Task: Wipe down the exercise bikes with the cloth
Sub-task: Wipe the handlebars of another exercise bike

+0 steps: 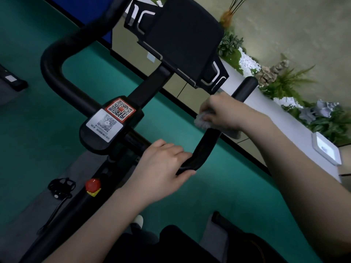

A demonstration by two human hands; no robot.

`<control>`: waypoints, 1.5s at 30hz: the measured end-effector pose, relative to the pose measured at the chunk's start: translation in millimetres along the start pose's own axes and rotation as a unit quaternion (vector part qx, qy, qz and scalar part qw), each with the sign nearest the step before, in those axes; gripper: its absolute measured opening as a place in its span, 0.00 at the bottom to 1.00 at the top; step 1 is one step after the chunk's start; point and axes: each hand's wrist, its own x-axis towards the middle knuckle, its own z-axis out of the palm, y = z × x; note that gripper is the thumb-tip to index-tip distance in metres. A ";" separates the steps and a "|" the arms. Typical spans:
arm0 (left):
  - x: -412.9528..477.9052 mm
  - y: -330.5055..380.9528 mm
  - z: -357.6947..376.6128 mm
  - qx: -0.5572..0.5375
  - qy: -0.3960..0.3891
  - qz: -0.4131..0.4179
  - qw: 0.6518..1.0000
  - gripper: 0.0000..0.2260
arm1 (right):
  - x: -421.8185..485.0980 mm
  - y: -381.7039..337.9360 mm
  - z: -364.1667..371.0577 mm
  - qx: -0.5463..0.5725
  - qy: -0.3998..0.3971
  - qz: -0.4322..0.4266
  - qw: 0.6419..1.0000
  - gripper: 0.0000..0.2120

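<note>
Both grips are closed: left hand [163, 168] curled round the handlebar [207, 143] bend to steady it, right hand [222, 112] bunching the grey cloth [202, 121] against the bar's right arm, so I'd twist while sliding toward the tip.

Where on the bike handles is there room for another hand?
The left loop of the handlebar is bare, out from the sticker panel, with an open gap inside it. The right side is crowded: the left hand grips the bend, and the right hand holds the cloth just beyond it.
</note>
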 end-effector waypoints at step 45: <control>79.6 21.0 20.7 -0.307 -0.042 -0.245 0.919 0.18 | -17.4 -15.4 119.1 0.919 0.235 0.267 0.172 0.08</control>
